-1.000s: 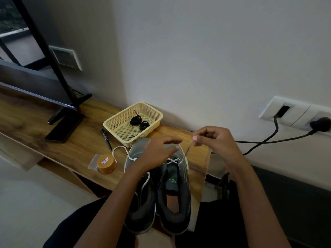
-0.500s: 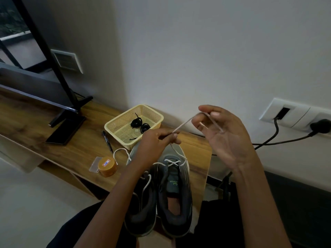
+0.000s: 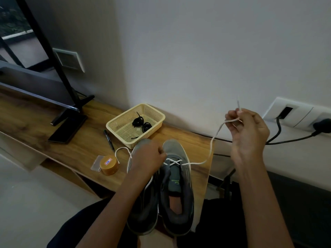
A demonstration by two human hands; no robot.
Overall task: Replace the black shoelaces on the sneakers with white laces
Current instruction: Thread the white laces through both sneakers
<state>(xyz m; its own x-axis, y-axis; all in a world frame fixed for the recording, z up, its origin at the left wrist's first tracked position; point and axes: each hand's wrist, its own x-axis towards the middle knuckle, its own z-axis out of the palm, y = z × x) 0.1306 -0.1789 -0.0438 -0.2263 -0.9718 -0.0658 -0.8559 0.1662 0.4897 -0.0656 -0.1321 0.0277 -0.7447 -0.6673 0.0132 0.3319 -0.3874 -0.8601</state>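
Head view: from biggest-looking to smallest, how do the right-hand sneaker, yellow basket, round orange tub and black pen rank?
1. sneaker, but nearest the camera, so its lead over the basket is unsure.
2. basket.
3. tub.
4. pen: about as long as the tub is wide, far thinner.
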